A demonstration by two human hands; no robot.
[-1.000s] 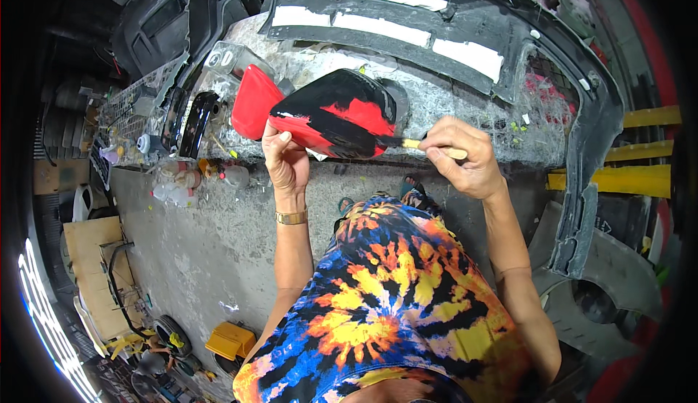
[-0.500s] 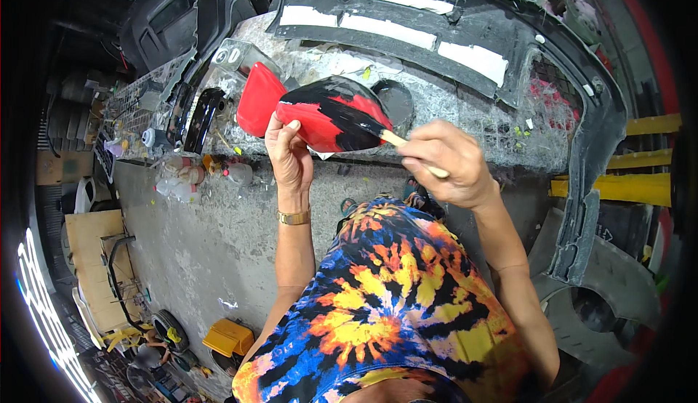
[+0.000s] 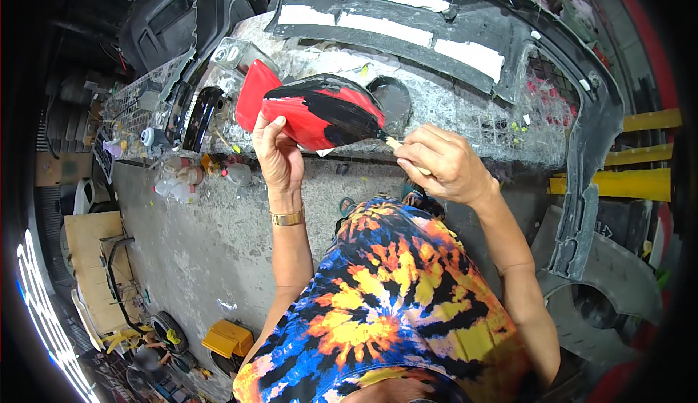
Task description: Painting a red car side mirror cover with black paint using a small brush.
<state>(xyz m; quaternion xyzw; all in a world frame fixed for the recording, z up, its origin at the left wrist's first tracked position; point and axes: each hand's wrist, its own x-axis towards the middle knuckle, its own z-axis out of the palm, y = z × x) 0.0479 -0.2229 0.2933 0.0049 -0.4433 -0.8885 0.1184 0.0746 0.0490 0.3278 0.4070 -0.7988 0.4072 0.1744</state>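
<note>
Two hands busy: L hand [image 3: 278, 152] has thumb & fingers pinched on L end of a curved, glossy red shell part-coated black [image 3: 320, 116], held at front edge of a pale, stained workbench [image 3: 443, 109]. R hand [image 3: 445, 162] fingers closed round a pale-handled, dark-tipped brush [image 3: 393, 143], tip at shell's R end. Step: prob. brushing on black. Next stroke calls for steady L grip, light pressure twd bare red.

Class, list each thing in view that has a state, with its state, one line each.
Shell: partly black, partly red
Brush: bristles dark, at shell's edge
Left hand: holding shell
Right hand: gripping brush
Red piece: red where visible
Dark panel: bearing white patches
</note>
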